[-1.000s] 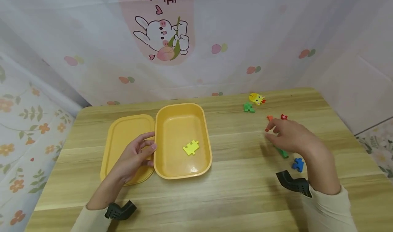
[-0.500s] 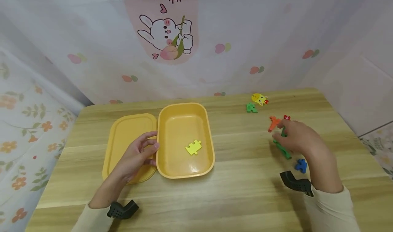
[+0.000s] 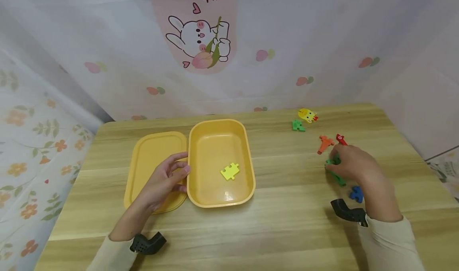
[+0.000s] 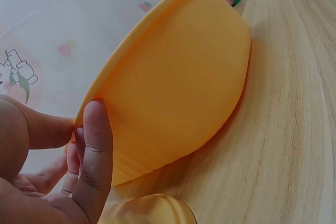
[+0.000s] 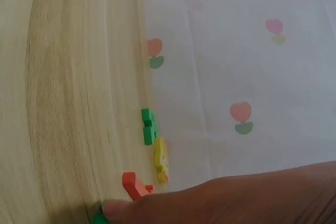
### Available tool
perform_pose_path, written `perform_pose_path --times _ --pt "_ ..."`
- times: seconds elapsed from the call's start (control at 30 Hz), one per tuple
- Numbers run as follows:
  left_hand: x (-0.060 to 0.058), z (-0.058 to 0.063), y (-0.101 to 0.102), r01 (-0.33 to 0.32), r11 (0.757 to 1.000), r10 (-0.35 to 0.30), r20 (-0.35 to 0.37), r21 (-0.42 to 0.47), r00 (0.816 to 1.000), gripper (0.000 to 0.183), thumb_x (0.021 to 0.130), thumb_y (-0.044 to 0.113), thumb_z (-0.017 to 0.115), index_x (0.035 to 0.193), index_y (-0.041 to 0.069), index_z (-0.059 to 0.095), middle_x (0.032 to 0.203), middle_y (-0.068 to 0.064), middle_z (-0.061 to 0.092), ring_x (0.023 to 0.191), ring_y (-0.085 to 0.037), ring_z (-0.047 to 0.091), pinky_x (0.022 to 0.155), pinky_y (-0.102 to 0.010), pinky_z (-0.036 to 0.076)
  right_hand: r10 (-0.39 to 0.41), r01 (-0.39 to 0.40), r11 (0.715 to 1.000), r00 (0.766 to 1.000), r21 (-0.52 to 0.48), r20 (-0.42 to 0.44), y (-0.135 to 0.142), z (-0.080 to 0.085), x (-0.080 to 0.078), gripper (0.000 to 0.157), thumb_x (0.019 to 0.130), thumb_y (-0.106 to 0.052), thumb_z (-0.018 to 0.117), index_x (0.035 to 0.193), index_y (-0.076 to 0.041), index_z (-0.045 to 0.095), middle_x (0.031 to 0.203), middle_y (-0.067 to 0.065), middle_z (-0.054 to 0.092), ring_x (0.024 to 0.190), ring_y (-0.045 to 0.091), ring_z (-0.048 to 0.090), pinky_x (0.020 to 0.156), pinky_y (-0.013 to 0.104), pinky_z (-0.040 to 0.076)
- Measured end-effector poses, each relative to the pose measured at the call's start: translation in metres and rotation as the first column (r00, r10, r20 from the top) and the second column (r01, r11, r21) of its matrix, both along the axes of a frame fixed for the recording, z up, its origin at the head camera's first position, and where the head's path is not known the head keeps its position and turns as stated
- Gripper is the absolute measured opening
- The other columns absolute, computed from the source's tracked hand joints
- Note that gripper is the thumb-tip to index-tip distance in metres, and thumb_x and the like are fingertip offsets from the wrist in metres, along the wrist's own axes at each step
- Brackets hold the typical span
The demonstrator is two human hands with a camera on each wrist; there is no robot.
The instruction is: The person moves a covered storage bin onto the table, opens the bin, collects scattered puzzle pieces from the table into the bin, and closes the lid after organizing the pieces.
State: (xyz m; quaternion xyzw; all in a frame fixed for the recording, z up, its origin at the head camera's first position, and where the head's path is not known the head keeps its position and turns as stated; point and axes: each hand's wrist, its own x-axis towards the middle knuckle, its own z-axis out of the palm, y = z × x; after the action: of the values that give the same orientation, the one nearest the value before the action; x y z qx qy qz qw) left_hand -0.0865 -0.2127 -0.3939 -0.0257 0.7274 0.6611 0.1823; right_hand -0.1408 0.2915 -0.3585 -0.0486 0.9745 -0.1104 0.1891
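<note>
My left hand (image 3: 166, 179) is at the left side of a deep yellow plastic box (image 3: 221, 202). In the left wrist view its thumb and a finger pinch the box rim (image 4: 131, 32). A yellow-green puzzle piece (image 3: 230, 171) lies inside the box. At the right of the table, my right hand (image 3: 358, 165) grips a green puzzle piece (image 3: 338, 179) between thumb and index finger, close over the wood; the palm hides part of it. Around that hand lie an orange piece (image 3: 324, 144), a red piece (image 3: 341, 139) and a blue piece (image 3: 356, 194).
A flat yellow lid (image 3: 145, 159) lies left of the box, partly under the left hand. Farther back are a small green piece (image 3: 298, 125) and a yellow giraffe-head piece (image 3: 307, 114). A printed curtain (image 3: 272, 83) hangs along the table's rear edge.
My right hand has come back from near the orange piece and lowered onto the green puzzle piece, its fingers closing on it. The left hand stays at the box; the view shifts slightly.
</note>
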Motion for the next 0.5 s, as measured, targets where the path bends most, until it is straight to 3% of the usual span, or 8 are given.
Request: perform_pose_path --times 0.23,0.5 --pt "0.0001 -0.0019 0.0015 -0.006 1.0 0.006 -0.004 0.003 1.0 0.062 0.108 0.017 0.062 0.162 0.006 0.034 0.123 -0.008 0.054 0.09 -0.01 0.062 0.067 -0.025 0.063 0.002 -0.002 1.0 1.0 -0.002 0.025 0.004 -0.0006 -0.0002 0.046 0.091 -0.029 0.081 0.117 0.006 0.067 0.12 0.035 0.065 0.104 0.048 0.062 0.083 0.061 0.055" --pt "-0.0001 -0.0001 0.0026 -0.004 1.0 0.004 0.0 0.005 1.0 0.062 0.108 0.019 0.062 0.162 0.006 0.033 0.126 -0.01 0.054 0.092 -0.011 0.063 0.068 -0.026 0.063 0.009 -0.007 0.999 0.999 -0.037 0.048 0.0032 0.0017 0.0016 0.032 0.089 -0.02 0.082 0.106 0.0 0.065 0.092 0.014 0.068 0.079 0.027 0.058 0.07 0.04 0.051"
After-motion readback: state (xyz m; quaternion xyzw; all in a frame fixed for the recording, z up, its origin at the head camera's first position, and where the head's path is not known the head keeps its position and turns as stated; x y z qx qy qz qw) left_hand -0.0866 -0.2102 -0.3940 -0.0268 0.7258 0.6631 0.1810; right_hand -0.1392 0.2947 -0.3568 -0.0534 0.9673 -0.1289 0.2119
